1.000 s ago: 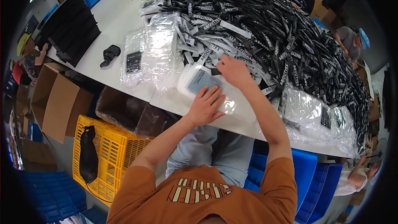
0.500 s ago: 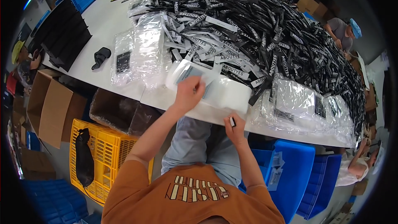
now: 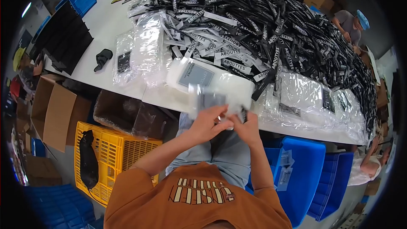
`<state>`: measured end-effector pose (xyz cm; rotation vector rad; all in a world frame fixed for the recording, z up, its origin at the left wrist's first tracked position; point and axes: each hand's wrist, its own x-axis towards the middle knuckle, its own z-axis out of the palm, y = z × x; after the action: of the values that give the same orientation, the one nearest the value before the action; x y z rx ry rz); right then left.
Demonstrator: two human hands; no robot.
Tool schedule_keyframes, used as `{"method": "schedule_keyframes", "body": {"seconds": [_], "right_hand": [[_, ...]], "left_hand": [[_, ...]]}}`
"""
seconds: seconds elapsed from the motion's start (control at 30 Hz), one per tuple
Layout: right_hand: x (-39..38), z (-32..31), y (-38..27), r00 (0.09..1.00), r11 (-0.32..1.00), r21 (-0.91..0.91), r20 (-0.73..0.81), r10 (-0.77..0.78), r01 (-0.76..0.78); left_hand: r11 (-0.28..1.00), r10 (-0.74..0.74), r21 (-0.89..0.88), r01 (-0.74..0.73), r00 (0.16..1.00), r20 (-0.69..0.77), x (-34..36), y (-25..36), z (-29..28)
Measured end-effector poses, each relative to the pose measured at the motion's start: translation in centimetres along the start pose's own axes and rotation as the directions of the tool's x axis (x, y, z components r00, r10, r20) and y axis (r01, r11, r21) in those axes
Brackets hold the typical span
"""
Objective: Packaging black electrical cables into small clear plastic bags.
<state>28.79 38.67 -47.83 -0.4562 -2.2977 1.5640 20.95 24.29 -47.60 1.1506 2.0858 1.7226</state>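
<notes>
In front of my lap, my left hand point(image 3: 208, 124) pinches a clear plastic bag point(image 3: 205, 101) with a grey printed panel; the bag is blurred by motion. Close beside it, my right hand point(image 3: 247, 128) is closed on a small dark strip point(image 3: 243, 113), mostly hidden by the fingers. The fingers of both hands nearly meet at the bag's near edge. Just beyond, a stack of frosted clear bags point(image 3: 235, 86) lies at the table's front edge, the top one with a grey panel. Behind it spreads a big heap of black and white printed strips point(image 3: 254, 29).
Piles of clear bags lie left point(image 3: 148, 48) and right point(image 3: 303, 95) on the white table point(image 3: 104, 29). Below stand a yellow crate point(image 3: 112, 157), cardboard boxes point(image 3: 55, 114) and blue bins point(image 3: 303, 178). A black rack point(image 3: 65, 38) stands at the left. Other people point(image 3: 352, 25) are around the table.
My left hand has lifted a clear bag off the stack and brought it toward me. My right hand has moved slightly, and the two hands are now close together.
</notes>
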Motion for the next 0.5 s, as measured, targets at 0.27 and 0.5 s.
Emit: {"method": "schedule_keyframes", "body": {"seconds": [0.27,0.5], "right_hand": [[0.4,0.3,-1.4,0.929,0.915,-0.172,-0.002,-0.37,0.365],[0.3,0.3,-3.5,0.83,0.737,-0.401,0.13,-0.542,0.544]], "left_hand": [[0.88,-0.224,-0.44,0.176,0.973,-0.058,0.3,1.0,0.5],[0.998,0.057,0.02,-0.058,0.998,0.013,1.4,-1.3,-0.9]]}}
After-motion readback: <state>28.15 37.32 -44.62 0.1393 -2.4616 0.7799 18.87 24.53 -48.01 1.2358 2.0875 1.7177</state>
